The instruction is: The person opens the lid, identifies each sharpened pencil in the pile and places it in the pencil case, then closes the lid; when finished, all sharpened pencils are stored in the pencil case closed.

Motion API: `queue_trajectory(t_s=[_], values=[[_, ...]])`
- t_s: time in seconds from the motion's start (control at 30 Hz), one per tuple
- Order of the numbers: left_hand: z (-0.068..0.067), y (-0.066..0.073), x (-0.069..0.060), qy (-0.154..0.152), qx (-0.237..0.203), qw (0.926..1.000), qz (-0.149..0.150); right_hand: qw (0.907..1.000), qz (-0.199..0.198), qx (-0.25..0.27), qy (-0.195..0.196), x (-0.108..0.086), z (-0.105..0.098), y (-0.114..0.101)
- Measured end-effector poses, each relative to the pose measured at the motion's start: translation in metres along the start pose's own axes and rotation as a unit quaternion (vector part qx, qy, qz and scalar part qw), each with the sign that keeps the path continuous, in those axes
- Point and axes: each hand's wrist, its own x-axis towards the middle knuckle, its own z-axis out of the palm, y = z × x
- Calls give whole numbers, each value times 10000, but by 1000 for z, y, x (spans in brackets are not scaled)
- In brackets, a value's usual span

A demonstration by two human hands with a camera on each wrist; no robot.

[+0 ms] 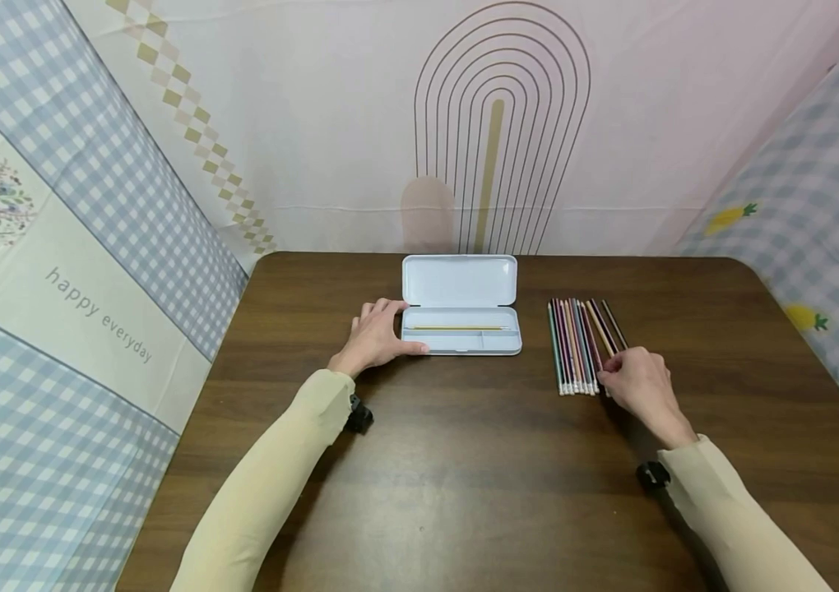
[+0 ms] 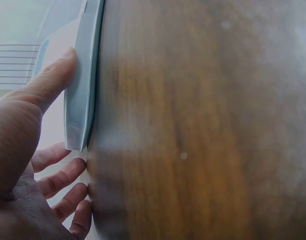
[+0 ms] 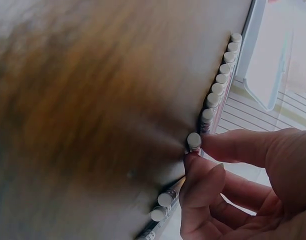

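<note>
We read "happy everyday" at the left of the head view, where the lettering (image 1: pixel 99 315) is printed on a plain, pale panel (image 1: pixel 12 275) of a blue-and-white checked cloth (image 1: pixel 34 411). Both words run in lowercase along a single line, "happy" to the upper left and "everyday" to the lower right, so that the phrase slopes downward as we follow it. Its letters are thin, dark grey and widely spaced. In the right wrist view, we find specks of print or pattern, we cannot tell which, on some pencils (image 3: pixel 213 100) just behind their white ends, too small and blurred to read.
</note>
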Motion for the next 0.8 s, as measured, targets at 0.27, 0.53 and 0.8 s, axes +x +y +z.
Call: queue_trajectory(t_s=[0.27,0.53,0.8], values=[[1,0,0,-17,19,10000,-10,9997,193,-129,-119,1,-2,-1],[1,0,1,1,32,10000,-19,9993,288,-111,-209,3,-2,-3],[1,-1,2,-12,-2,10000,-5,9983,452,-49,-363,7,-2,-4]])
